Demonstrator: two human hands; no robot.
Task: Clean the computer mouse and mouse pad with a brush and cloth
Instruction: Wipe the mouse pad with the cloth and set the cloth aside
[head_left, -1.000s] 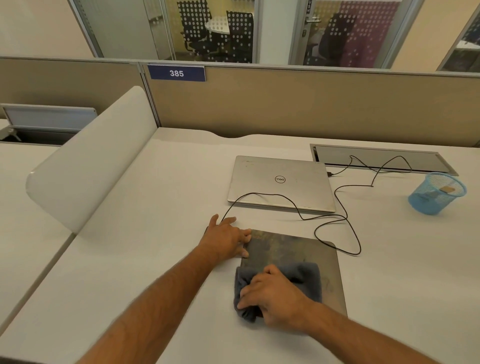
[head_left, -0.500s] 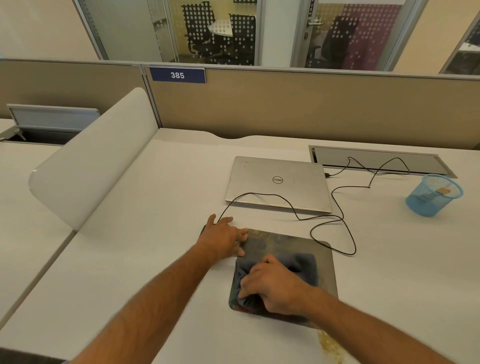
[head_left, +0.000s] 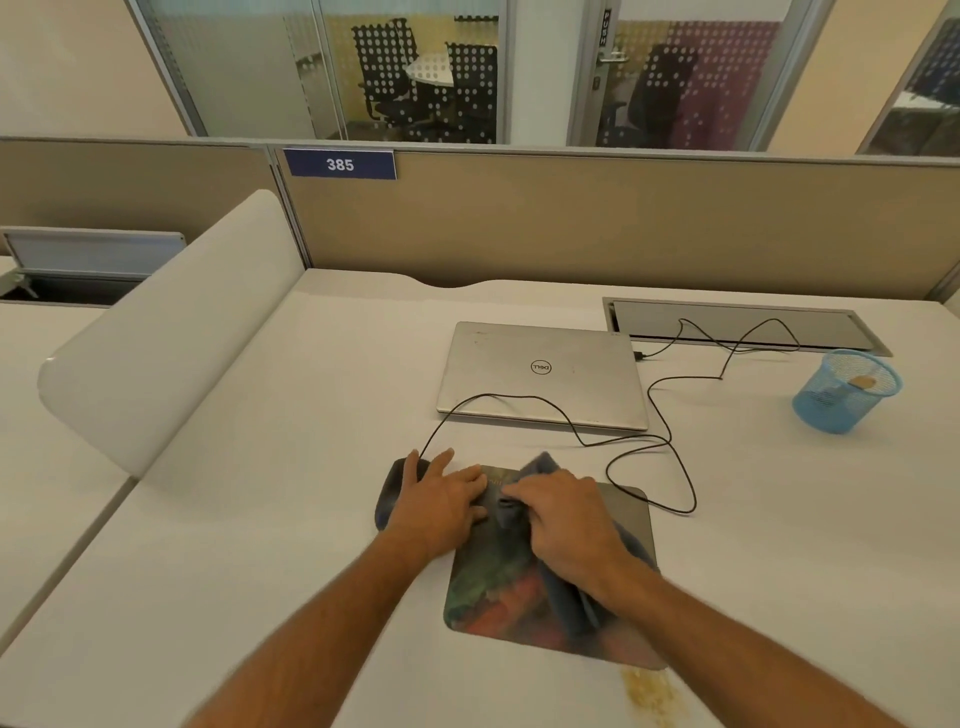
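Left hand (head_left: 441, 501) lies flat, fingers spread, pinning the mouse pad (head_left: 498, 587); right hand (head_left: 566, 525) fingers grip the cloth (head_left: 563, 597) on it.

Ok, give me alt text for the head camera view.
A right hand presses a grey cloth onto a colourful mouse pad while the left hand steadies its edge. Behind sit a closed Dell laptop, a black cable and a blue mesh cup.
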